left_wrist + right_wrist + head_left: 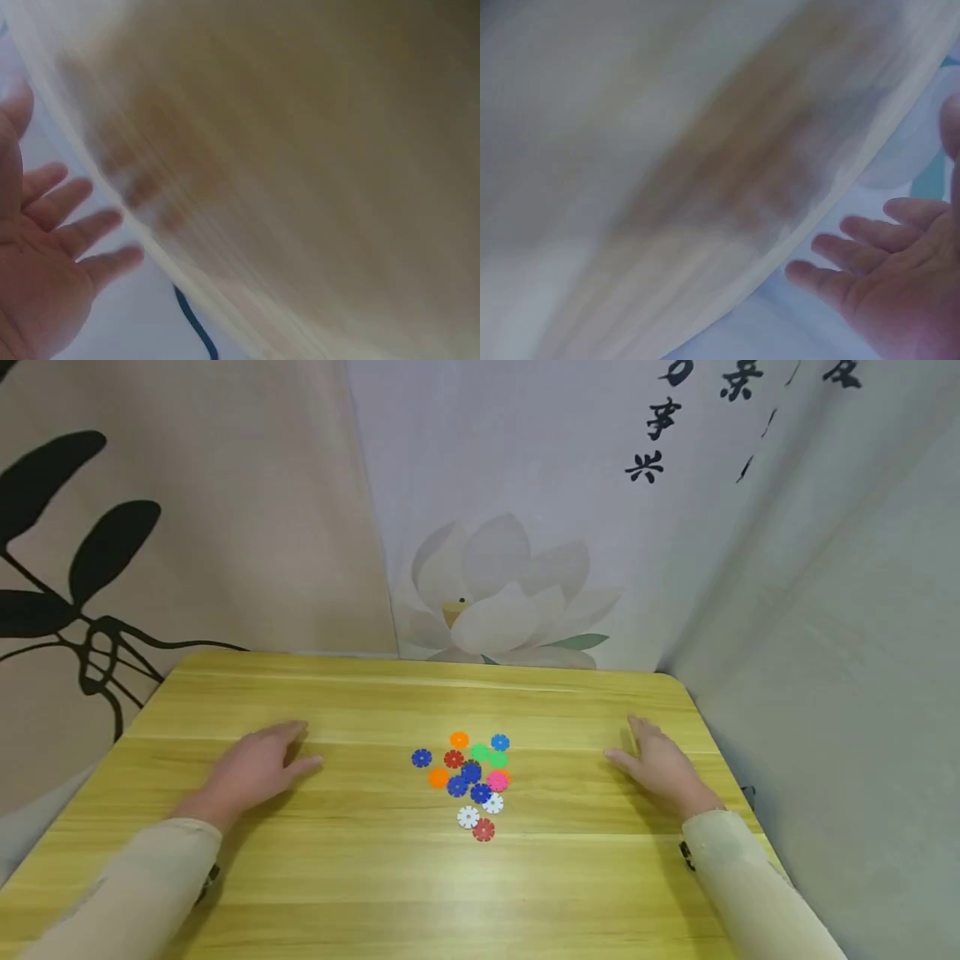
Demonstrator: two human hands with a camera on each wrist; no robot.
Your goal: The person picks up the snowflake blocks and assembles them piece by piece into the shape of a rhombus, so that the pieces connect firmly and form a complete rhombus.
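- I judge this to be the start, or a pause: none of the notched discs (pixel 471 772) is in my grasp.
- The discs lie in a loose cluster mid-surface (pixel 337 877), between my hands and well apart from both; some overlap, such as the pink disc (pixel 498 782) over an orange one.
- My left hand (pixel 251 768) is spread, fingers extended and thumb held away, with nothing in it.
- My right hand (pixel 663 767) mirrors it, thumb toward the discs, likewise holding nothing.
- As I read it, taking up a disc calls for bringing one hand inward and narrowing thumb and fingertip to a fine pinch on a thin rim.
- The blue disc (pixel 422 758) at the cluster's left edge touches no other, so I think it would lift more easily than the overlapped ones.
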